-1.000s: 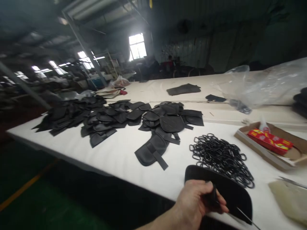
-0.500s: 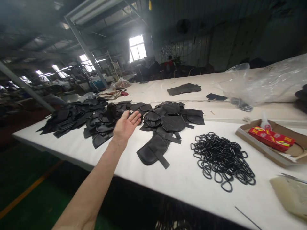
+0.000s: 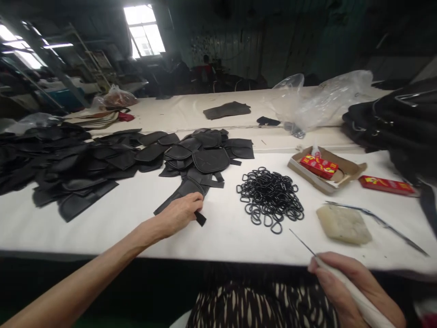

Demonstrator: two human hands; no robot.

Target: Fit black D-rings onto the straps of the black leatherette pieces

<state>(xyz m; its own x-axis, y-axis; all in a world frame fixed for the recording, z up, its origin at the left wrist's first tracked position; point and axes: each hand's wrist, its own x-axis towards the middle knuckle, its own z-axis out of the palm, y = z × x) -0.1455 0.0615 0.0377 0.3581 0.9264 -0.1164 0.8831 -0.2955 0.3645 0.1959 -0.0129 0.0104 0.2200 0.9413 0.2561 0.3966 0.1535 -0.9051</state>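
Observation:
My left hand [image 3: 182, 210] is on the nearest black leather flap piece [image 3: 186, 189], its fingers curled down over the lower part. A short black strap [image 3: 200, 218] sticks out beneath the fingertips, which are partly hidden. At the lower right, my right hand [image 3: 355, 287] grips an awl [image 3: 348, 284] by its whitish handle. The awl's thin metal shaft points up and left, toward a heap of black D-rings [image 3: 273, 196]. More black leather pieces [image 3: 211, 159] are piled just beyond my left hand.
Larger heaps of black pieces [image 3: 85, 159] cover the table's left. To the right are an open cardboard box [image 3: 307, 175] with a red packet, another red box [image 3: 387, 185], a yellowish block [image 3: 343, 223], tweezers-like metal tool [image 3: 385, 223], plastic bag [image 3: 321, 107] and black bags [image 3: 403, 114].
My left hand was open above the piles and has come down onto the nearest flap piece, fingers closed. The view has swung right, bringing my right hand with the awl into sight.

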